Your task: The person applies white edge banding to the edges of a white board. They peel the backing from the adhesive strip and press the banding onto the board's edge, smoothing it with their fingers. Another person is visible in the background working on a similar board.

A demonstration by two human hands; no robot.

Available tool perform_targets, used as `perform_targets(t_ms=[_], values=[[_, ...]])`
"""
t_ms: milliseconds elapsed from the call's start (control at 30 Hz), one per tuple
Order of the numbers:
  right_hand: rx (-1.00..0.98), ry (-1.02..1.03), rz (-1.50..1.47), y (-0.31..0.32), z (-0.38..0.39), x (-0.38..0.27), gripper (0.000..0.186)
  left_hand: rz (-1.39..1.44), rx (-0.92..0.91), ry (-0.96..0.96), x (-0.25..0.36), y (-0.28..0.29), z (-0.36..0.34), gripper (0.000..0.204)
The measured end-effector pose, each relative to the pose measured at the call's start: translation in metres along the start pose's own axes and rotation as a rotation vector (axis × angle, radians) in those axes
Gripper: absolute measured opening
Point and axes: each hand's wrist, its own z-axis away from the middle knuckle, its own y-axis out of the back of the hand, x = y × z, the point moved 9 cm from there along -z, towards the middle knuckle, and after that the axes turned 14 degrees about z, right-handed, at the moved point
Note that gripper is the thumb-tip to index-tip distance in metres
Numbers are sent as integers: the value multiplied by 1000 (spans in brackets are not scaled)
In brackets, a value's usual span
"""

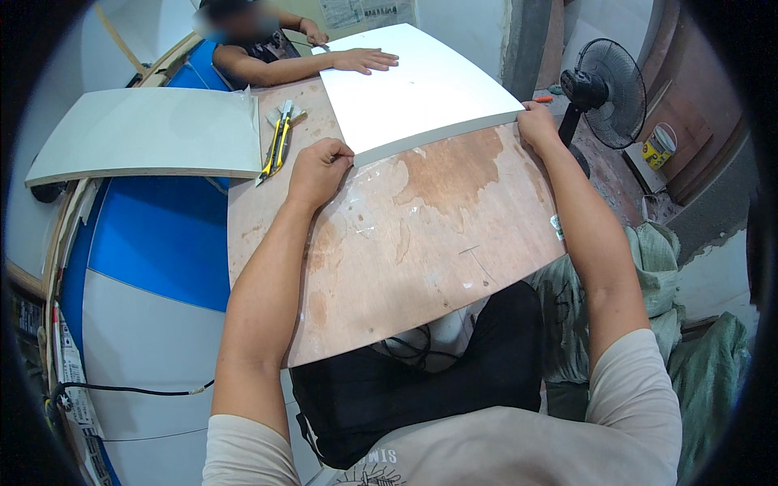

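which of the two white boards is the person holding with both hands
The white board lying on the brown plywood table: the left hand and right hand grip its near corners. The other white board lies to the left, untouched.

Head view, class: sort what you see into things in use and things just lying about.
In use: white board, left hand, right hand, co-worker's hand, plywood table.
Lying about: yellow knife, fan, grey panel, bucket.

White panel (421, 85), pale grey edge, on brown plywood tabletop (405, 235) blotched with darker stains and white flecks. Second panel (154, 130) light grey; surface beneath it blue (154, 243) and grey. Utility knife (277, 144) yellow and black; fan (608, 93) black.
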Motion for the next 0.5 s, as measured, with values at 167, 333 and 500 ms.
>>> perform_targets(t_ms=[167,333,500], values=[[-30,-27,-19,-3,-3,5,39,2,-3,-33,3,-1,0,12],[-2,10,-32,0,0,2,38,-7,-8,-17,0,-1,-1,12],[11,36,-53,5,5,-4,37,2,-7,-24,1,-1,-1,12]])
